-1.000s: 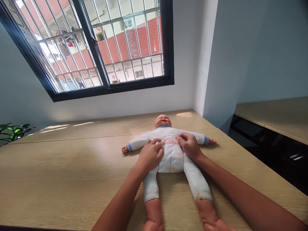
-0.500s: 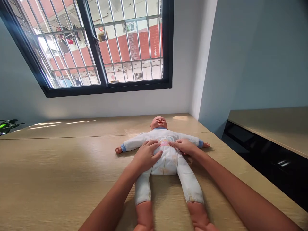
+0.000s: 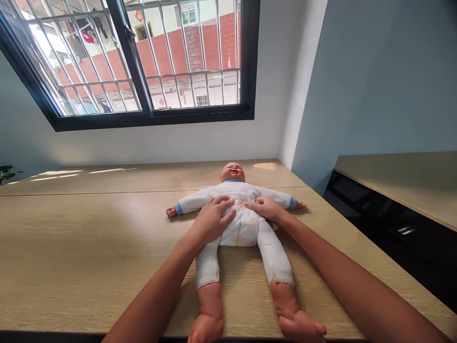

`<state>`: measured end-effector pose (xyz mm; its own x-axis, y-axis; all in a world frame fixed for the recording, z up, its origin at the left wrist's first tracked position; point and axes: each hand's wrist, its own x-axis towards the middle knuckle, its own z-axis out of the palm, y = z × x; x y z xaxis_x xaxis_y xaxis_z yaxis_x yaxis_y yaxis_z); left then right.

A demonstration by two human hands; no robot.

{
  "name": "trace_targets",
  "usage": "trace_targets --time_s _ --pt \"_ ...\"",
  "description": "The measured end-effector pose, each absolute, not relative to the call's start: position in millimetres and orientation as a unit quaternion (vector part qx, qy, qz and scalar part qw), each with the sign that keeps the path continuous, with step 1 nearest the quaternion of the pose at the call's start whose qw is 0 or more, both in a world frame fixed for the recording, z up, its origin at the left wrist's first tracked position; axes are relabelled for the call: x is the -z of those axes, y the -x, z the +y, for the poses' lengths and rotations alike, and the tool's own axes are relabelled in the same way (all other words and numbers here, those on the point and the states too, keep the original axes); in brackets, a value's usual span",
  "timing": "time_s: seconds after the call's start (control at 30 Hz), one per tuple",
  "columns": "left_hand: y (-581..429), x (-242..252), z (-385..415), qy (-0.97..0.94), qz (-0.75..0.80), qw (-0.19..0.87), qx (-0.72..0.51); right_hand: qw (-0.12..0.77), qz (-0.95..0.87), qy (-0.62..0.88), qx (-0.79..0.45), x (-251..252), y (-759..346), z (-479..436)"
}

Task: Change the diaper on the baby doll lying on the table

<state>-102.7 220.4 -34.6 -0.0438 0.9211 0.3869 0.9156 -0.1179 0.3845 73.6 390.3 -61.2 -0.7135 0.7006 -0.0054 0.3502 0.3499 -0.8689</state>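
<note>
One view reaches my screen, the head camera, and it puts a baby doll near the centre, lying on its back on a wooden table. From its middle, the doll's head points to 12 o'clock, its arms spread toward 9 and 3, and its legs run toward 6, with the bare feet at the bottom edge of my frame. It wears a white suit with blue cuffs and a white diaper with a pink band at the waist.

My operator's left hand lies palm down on the doll's belly, fingers spread over the suit. It is relaxed rather than clenched, and I see it grasping nothing. The right hand rests just beside it at 3 o'clock, its fingertips on the diaper's waist. Whether those fingers pinch the cloth or only press on it, I cannot tell. Both forearms reach in from the lower corners.

At 11 o'clock I have a dark-framed window with steel bars, and through it a red and white building with laundry hanging outside. At 3 o'clock stands a second wooden counter above a glossy black panel. A sliver of leafy plant pokes in at 9 o'clock.
</note>
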Motion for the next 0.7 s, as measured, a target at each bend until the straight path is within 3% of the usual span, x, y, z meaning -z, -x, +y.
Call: trace_targets --time_s 0.13,0.3,0.5,0.7 --pt "121.2 35.1 217.3 -0.666 0.636 0.037 -0.388 0.142 -0.759 0.315 -0.552 59.1 -87.0 406.6" --pt "144.2 40.1 215.6 -0.567 0.703 0.011 -0.429 0.217 -0.746 0.305 -0.551 53.4 -98.5 419.0" --pt "134.0 37.8 215.2 -0.622 0.639 0.056 -0.449 0.358 -0.828 0.193 -0.386 39.8 -91.1 392.8" --pt "128.9 39.3 219.7 -0.696 0.594 0.153 -0.374 0.331 -0.913 0.055 -0.234 47.2 -76.4 371.7"
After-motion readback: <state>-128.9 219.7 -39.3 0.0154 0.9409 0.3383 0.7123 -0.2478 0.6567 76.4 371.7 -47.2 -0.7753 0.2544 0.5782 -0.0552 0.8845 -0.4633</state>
